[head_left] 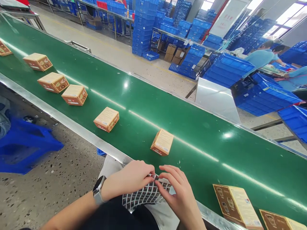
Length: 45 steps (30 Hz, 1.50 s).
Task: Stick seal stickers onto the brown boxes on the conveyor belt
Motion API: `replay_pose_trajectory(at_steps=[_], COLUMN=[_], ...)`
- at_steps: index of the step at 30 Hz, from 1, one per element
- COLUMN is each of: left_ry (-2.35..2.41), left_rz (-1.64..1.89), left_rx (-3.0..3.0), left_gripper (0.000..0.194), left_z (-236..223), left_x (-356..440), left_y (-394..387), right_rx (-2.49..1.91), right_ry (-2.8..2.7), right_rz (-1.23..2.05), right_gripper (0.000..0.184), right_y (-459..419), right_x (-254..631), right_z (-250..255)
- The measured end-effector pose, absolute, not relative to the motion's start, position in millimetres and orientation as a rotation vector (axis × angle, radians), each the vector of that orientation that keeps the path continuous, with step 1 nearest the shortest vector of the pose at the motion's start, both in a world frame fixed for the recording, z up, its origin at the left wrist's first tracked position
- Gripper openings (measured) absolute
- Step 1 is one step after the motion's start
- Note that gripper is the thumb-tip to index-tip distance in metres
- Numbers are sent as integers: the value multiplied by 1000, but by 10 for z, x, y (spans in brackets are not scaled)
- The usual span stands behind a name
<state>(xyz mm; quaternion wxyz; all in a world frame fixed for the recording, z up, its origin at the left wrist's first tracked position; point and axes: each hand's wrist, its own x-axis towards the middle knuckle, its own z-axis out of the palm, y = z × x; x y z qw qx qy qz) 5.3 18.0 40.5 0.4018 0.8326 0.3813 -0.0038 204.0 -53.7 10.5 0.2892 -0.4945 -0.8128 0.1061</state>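
Note:
Above the near edge of the belt, my left hand (pixel 134 174) pinches the top edge of a sticker sheet (pixel 146 195) between thumb and fingers. The sheet carries a grid of small dark squares with pale lines and bends downward. My right hand (pixel 176 191) meets the same edge with thumb and index finger closed on it, the other fingers loosely curved. Whether a single sticker sits between the fingertips is too small to tell. A watch is on my left wrist. Just beyond my hands, a brown and cream carton (pixel 163 142) lies on the belt.
The green conveyor belt (pixel 134 92) crosses diagonally, with several similar cartons (pixel 106 119) at left and more at lower right (pixel 237 206). A metal rail (pixel 83 131) edges it. Blue stool (pixel 26 143) at left; stacked blue crates (pixel 145 25) and people (pixel 261 57) beyond.

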Motion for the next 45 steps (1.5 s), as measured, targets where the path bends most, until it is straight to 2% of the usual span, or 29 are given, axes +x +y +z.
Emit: replay_pose_trajectory(at_steps=[4,9,12,14,17,19,23,26,33,39,45], left_ry=[982,1037,1067,1074,1001,885,664,563,571,515,474], left_rz=[-49,-84,-83,-73,-41,-16,16,101,101,86,65], left_rx=[2110,2111,2100,2095,2106,2121,2128,2147,2316,2423,2419], left_gripper=[13,17,17,17,14,8,8,8,12,16,20], left_z=[422,387,349,331,317,315,323,322,154,74,81], left_x=[52,56,39,16,-16,-21,20,71,127,218,309], left_y=[180,175,195,225,280,307,307,282,185,122,134], right_rx=[-1331,-1332,-1319,-1355,-1474,-1494,-1482,-1444,-1359,-1447,-1508], right_ry=[-2079,-2072,-2023,-1880,-1321,-972,-856,-881,-916,-588,-441], right_rz=[302,311,424,573,703,663,693,814,1011,806,707], right_gripper=[14,17,18,15,12,28,77,95,79,47,46], right_y=[-498,-488,-534,-550,-448,-271,168,337,33,-230,-358], right_x=[1994,1933,1942,2000,2160,2291,2505,2522,2269,2103,2024], right_z=[71,81,106,88,-55,-210,-484,-555,-448,-459,-457])
